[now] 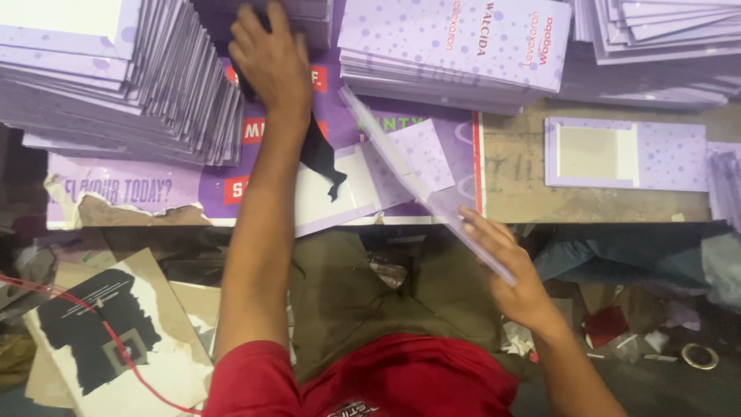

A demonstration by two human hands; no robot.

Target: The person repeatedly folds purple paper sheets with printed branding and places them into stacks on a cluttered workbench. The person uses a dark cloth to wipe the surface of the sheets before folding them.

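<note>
Head view, looking straight down: the left hand reaches to the top centre of the frame, palm down with fingers spread flat on a dark gap between the stacks, and a black cloth hangs from under its wrist; whether the hand grips the cloth I cannot tell. The right hand, at centre right, is closed around the lower end of a flat lilac dotted card panel, which is seen edge-on and slants up toward the middle of the frame above a purple poster sheet covering the workbench. A slanted stack of lilac panels fills the upper left, a neater stack sits at top centre right, and one panel with a cream rectangular inset lies alone at right. Paper scraps litter the floor at lower left.
</note>
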